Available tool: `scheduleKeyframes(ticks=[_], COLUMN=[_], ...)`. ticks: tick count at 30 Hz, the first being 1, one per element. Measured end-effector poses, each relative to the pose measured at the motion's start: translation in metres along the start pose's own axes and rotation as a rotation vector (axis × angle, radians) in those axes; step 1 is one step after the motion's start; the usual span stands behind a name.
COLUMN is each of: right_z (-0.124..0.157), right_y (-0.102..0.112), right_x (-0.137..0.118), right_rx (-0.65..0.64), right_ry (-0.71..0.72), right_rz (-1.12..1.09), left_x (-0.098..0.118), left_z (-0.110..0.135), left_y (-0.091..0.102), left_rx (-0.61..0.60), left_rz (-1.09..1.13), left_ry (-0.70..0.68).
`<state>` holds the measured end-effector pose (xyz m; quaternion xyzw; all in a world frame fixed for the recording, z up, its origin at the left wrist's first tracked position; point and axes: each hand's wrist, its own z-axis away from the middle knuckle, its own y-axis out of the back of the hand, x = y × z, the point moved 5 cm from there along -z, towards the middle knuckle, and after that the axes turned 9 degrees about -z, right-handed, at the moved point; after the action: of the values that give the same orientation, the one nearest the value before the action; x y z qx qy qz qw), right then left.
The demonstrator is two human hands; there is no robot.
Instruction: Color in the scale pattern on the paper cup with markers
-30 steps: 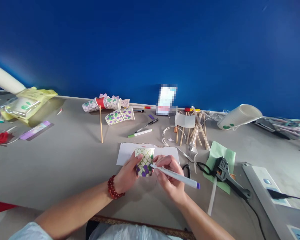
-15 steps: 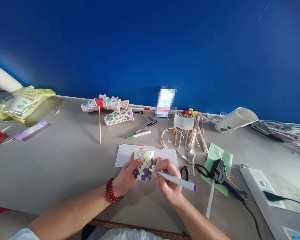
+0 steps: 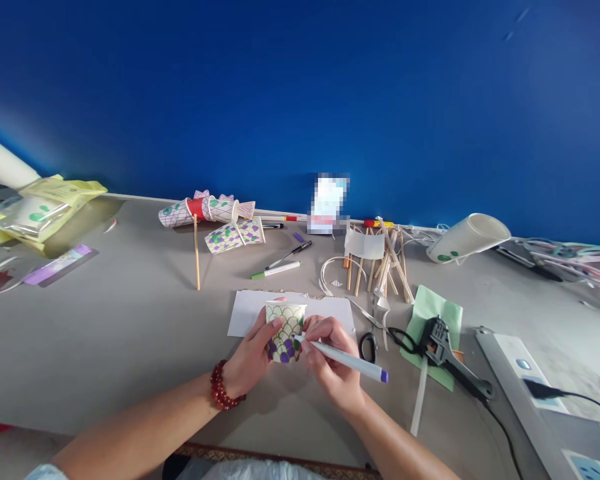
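Observation:
My left hand (image 3: 254,352) is wrapped round the left side of a paper cup (image 3: 287,327), thumb on its front. Green scale outlines cover the cup, and several scales near its narrow lower end are filled in purple. Between the fingers of my right hand (image 3: 336,363) is a white felt-tip pen (image 3: 353,360) with a purple end. Its tip meets the cup's front, right of the middle. Partly under the cup and hands, a white sheet of card (image 3: 243,313) lies on the table.
Scissors (image 3: 367,347) and a black glue gun (image 3: 443,357) on green paper lie to the right, beside a power strip (image 3: 513,387). Wooden sticks (image 3: 380,267), a green marker (image 3: 276,270) and a black pen (image 3: 290,254) are behind. Decorated cups (image 3: 235,235) sit back left; another paper cup (image 3: 467,238) leans back right.
The pen tip has shifted slightly up and left on the cup. Both hands keep their hold, and the whole view has moved a little.

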<state>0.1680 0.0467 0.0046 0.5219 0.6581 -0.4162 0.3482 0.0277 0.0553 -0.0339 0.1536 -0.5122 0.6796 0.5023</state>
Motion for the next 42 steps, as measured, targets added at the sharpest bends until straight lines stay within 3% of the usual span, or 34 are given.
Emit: scheduleKeyframes(ticks=[42], right_z=[-0.0001], right_y=[0.0003], right_x=[0.0025], right_rx=[0.016], right_ry=[0.045], right_rz=[0.027], left_x=[-0.0037], left_z=[-0.0022], left_y=[0.0024], left_rx=[0.000], left_rz=[0.016], left_ry=[0.012])
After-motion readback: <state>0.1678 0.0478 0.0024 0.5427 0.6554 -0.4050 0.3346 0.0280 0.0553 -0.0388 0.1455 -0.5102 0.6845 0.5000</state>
